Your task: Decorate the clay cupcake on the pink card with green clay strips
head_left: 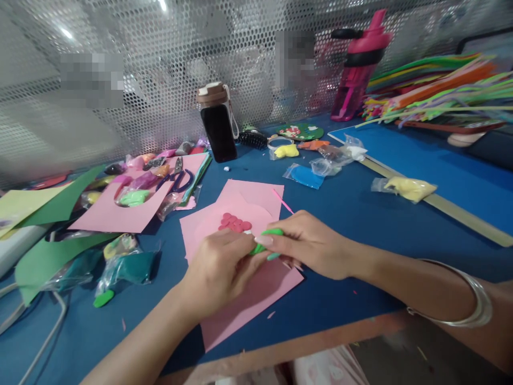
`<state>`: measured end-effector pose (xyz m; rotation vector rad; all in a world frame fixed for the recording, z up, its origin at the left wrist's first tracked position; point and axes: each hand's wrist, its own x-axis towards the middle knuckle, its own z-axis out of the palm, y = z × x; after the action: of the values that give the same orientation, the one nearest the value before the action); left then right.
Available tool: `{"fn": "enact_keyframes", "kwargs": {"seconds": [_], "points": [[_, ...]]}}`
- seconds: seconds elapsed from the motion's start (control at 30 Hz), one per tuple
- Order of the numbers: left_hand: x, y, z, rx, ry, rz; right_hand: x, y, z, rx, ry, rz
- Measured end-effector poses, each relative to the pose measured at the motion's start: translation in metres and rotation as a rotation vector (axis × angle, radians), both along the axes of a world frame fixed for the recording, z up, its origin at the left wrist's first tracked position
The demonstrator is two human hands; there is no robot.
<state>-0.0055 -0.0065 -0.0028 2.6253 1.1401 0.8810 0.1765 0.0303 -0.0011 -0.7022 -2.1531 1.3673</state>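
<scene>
My left hand (218,270) and my right hand (308,243) meet over a pink paper sheet (256,299) on the blue table (360,224). Both hands pinch a small piece of green clay (267,239) between their fingertips. Just beyond the fingers, several small red clay discs (234,222) lie clustered on the pink paper. A thin pink stick (282,201) rests on the sheet's far right edge. My right wrist carries a silver bangle (471,305).
Bags of coloured clay (128,267) and pink and green paper (116,211) with scissors (176,179) lie at left. A dark bottle (218,125) stands behind, a pink bottle (360,64) far right. Yellow clay bags (409,188), a ruler (452,209) and coloured foam strips (441,91) lie right.
</scene>
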Motion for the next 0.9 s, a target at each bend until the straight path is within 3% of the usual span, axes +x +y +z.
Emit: {"fn": "enact_keyframes", "kwargs": {"seconds": [0.13, 0.27, 0.33, 0.4, 0.5, 0.6, 0.7, 0.8, 0.9], "points": [[-0.006, 0.005, 0.004, -0.311, -0.298, 0.102, -0.002, 0.004, -0.003, -0.169, 0.166, -0.092], [-0.014, 0.015, -0.001, -0.207, -0.611, 0.308, -0.005, 0.003, -0.008, -0.357, 0.203, -0.004], [-0.014, 0.017, -0.004, -0.163, -0.645, 0.269, -0.005, 0.001, -0.009, -0.373, 0.201, 0.093], [-0.012, 0.015, -0.006, -0.193, -0.608, 0.127, -0.004, 0.0, -0.009, -0.275, 0.192, 0.164], [-0.002, 0.007, -0.006, -0.284, -0.522, -0.045, -0.003, -0.002, -0.008, -0.006, 0.07, 0.157], [0.007, 0.0, -0.005, -0.366, -0.535, -0.069, -0.005, -0.005, -0.009, 0.21, -0.011, 0.092], [0.012, -0.003, -0.003, -0.494, -0.607, -0.037, -0.009, -0.008, -0.011, 0.288, 0.086, 0.049], [0.012, -0.001, -0.002, -0.535, -0.7, 0.05, -0.011, -0.011, -0.01, 0.197, 0.111, 0.042], [0.009, 0.004, -0.001, -0.421, -0.761, 0.218, -0.01, -0.011, -0.006, -0.083, 0.082, 0.07]]}}
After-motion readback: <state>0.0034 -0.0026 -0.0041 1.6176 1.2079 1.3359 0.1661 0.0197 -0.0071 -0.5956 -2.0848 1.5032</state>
